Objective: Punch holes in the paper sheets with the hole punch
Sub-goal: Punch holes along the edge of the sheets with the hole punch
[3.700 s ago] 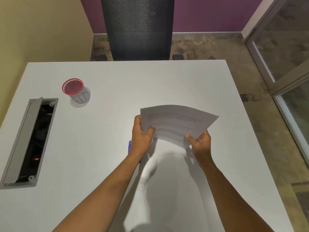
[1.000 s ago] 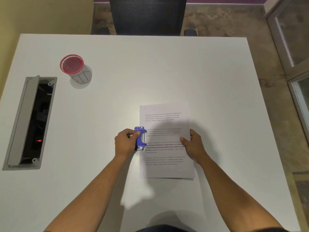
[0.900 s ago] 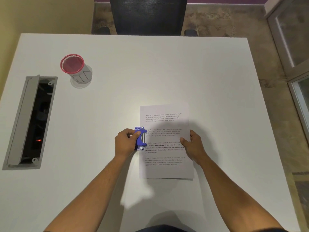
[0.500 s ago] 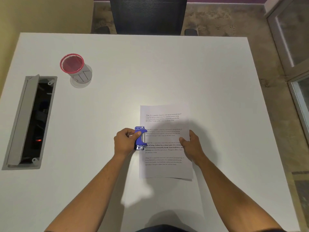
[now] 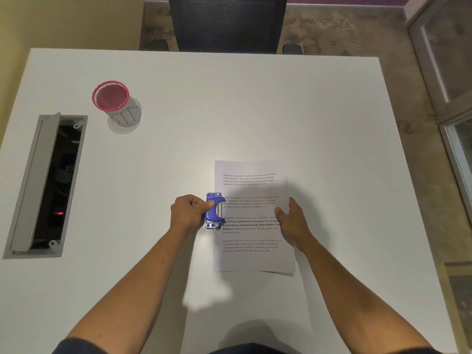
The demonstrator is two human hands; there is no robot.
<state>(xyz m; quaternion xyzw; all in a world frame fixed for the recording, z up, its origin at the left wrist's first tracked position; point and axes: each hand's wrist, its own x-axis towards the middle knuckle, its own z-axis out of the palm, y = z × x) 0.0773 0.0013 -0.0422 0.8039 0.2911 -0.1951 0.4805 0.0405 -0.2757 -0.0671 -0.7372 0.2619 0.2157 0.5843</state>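
Over at nine o'clock a grey cable hatch (image 5: 43, 185) is sunk into the tabletop (image 5: 204, 103) with its lid tipped up, and a small red light glows down inside. Just past it, toward ten o'clock, stands a mesh pen cup (image 5: 116, 104) with a pink rim. Both sit well apart from the work, so nothing on that side crowds the elbows.

The left hand (image 5: 189, 212) has its fingers curled round the blue hole punch (image 5: 214, 210), thumb laid on top of the lever. The punch sits against the left long edge of the paper sheets (image 5: 252, 218), about halfway down, with its mouth facing three o'clock. I'd guess that spot was picked so the holes land in the middle of the margin. From here I can't tell whether the edge is fully seated in the slot or whether the lever is being pressed down.

The sheets lie flat in front of the person, slightly right of centre, printed side up. At the near edge a second sheet peeks out under the top one, so the stack isn't perfectly squared.

The right hand (image 5: 293, 221) rests on the right edge of the paper, fingers fairly straight and thumb on the page. It looks to be pinning the stack, perhaps nudging it toward nine o'clock into the punch.

Beyond that hand, toward three o'clock, the tabletop runs bare to its edge. At twelve o'clock a dark office chair (image 5: 227, 21) is drawn up to the far side.
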